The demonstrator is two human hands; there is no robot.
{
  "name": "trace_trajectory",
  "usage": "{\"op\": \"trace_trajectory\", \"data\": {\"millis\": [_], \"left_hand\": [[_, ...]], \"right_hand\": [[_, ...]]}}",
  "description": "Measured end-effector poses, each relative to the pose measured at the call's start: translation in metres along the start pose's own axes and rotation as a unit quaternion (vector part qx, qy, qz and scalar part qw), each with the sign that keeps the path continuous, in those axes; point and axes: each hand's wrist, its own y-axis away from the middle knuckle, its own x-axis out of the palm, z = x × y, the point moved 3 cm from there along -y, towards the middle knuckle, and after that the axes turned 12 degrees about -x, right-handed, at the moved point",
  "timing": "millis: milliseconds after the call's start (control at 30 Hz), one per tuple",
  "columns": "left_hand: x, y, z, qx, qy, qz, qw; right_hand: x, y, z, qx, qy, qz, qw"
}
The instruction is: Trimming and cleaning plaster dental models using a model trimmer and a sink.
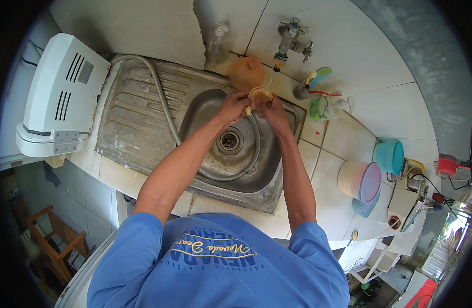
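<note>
Over the far side of the steel sink [187,121], my left hand [235,107] is closed on the left edge of a tan, round, shallow piece [260,93] with a raised rim. My right hand [272,112] grips the same piece from the right, fingers bent. A small cream-coloured bit [248,110] shows at my left fingertips; I cannot tell whether it belongs to the round piece. Just beyond my hands a thin stream of water [272,78] falls from the tap [280,57]. The exact kind of the tan piece does not show.
A grey hose [163,97] curves over the drainboard into the basin. An orange rounded container [246,73] stands behind the sink. To the right are a cup of brushes [301,91], a green-and-clear container [320,109], a lidded tub [356,180] and a teal bucket [388,157]. A white machine [61,87] stands left.
</note>
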Motion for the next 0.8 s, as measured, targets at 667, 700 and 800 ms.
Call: {"op": "trace_trajectory", "data": {"millis": [667,700,800], "left_hand": [[0.02,-0.001,-0.016,-0.016,0.204,0.159,0.966],[0.02,-0.001,-0.017,-0.017,0.23,0.186,0.955],[0.024,0.001,-0.02,-0.015,0.272,0.22,0.937]], "right_hand": [[-0.098,0.02,0.076,-0.116,0.391,-0.381,0.83],[-0.097,0.019,0.074,-0.117,0.389,-0.381,0.83],[-0.103,0.019,0.062,-0.107,0.38,-0.421,0.817]]}}
